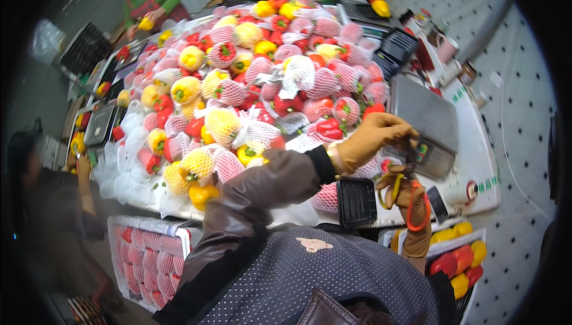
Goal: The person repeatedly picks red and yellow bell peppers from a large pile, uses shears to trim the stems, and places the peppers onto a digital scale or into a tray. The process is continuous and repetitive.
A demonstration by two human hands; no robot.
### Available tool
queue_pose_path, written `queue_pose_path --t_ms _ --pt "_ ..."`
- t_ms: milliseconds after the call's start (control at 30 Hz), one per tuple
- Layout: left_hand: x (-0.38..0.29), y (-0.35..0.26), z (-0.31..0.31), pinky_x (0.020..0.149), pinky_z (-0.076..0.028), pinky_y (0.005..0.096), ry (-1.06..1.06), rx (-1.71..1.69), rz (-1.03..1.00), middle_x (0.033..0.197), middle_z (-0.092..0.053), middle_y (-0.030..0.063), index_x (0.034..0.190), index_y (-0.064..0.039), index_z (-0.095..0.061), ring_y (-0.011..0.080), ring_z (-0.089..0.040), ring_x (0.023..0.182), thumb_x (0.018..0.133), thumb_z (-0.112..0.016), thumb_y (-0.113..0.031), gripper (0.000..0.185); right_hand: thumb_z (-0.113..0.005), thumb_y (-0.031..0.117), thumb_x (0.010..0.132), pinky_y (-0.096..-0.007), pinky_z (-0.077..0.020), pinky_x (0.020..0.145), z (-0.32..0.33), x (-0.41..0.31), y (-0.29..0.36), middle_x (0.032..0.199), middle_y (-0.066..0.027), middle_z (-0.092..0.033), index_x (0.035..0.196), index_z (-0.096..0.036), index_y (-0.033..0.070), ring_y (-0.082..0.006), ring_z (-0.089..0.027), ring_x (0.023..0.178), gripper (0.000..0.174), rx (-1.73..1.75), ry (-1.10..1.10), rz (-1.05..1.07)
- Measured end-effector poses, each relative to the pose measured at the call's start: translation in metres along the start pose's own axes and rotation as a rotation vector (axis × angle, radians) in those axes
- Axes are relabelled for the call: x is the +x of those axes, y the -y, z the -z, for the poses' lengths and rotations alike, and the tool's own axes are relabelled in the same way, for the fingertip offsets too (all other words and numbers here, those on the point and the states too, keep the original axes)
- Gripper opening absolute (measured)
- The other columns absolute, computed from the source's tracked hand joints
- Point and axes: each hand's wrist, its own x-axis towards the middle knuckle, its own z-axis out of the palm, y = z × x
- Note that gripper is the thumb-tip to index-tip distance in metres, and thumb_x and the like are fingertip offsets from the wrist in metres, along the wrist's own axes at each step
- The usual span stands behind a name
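Observation:
My left hand [373,139], in a tan glove, reaches across to the right, its fingertips pinched at the dark blades of a pair of scissors [418,204]. The scissors have one orange and one yellow handle loop. Gloved as well, my right hand [404,197] holds them by these loops, below the left hand. Just left of the right hand lies a black plastic tray [356,202]. A large heap of red and yellow bell peppers, many in foam net sleeves [223,124], covers the table before me. Whether a small thing sits between my left fingertips is hidden.
A weighing scale [422,119] stands right of the heap, near a dark phone [437,204] and a tape roll [460,192]. Crates of peppers [147,258] [460,258] stand below the table edge. Other people [152,1] [58,209] handle peppers around the table.

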Motion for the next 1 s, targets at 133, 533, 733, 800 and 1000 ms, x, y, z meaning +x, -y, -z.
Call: queue_pose_path --t_ms 133,533,733,800,1000 --pt "-0.026 -0.048 0.133 0.070 -0.048 0.0270 -0.397 0.114 -0.470 0.079 -0.066 0.0101 0.088 -0.003 -0.062 0.0156 -0.063 0.073 0.092 -0.052 -0.028 0.028 -0.043 0.066 0.082 -0.0204 -0.0410 0.055 -0.018 0.059 -0.017 0.091 -0.0144 -0.062 0.125 -0.044 0.001 -0.0102 -0.052 0.061 0.078 0.057 0.231 -0.200" --pt "-0.192 -0.166 0.450 0.091 -0.041 0.0503 -1.949 1.382 0.646 0.130 -0.048 0.0161 0.139 -0.025 -0.024 0.0388 -0.053 0.111 0.053 -0.083 -0.043 0.106 -0.036 0.054 0.092 -0.0215 -0.0420 0.049 0.003 0.098 -0.064 0.085 -0.0119 -0.063 0.122 -0.045 0.002 -0.0108 -0.055 0.055 0.060 -0.112 0.060 -0.318" --pt "-0.240 -0.158 0.511 0.087 -0.047 0.0363 -1.647 1.374 -0.015 0.113 -0.058 0.0173 0.125 0.004 -0.042 0.0273 -0.057 0.103 0.046 -0.089 -0.028 0.097 -0.036 0.051 0.094 -0.0210 -0.0410 0.048 -0.003 0.102 -0.074 0.084 -0.0123 -0.064 0.120 -0.045 0.003 -0.0099 -0.054 0.055 0.055 -0.052 0.039 -0.406" --pt "-0.251 -0.161 0.524 0.086 -0.047 0.0353 -1.504 1.160 -0.140 0.113 -0.057 0.0178 0.124 0.004 -0.042 0.0270 -0.057 0.102 0.046 -0.089 -0.029 0.097 -0.036 0.051 0.094 -0.0208 -0.0411 0.047 -0.009 0.103 -0.074 0.085 -0.0121 -0.064 0.120 -0.045 0.003 -0.0095 -0.054 0.055 0.055 -0.074 0.074 -0.434" --pt "-0.245 -0.153 0.507 0.085 -0.048 0.0341 -1.413 0.956 -0.333 0.111 -0.053 0.0163 0.122 0.003 -0.035 0.0263 -0.056 0.102 0.051 -0.088 -0.016 0.091 -0.037 0.051 0.094 -0.0203 -0.0416 0.046 -0.023 0.106 -0.085 0.085 -0.0135 -0.064 0.120 -0.043 0.003 -0.0095 -0.054 0.053 0.055 -0.058 0.137 -0.409"
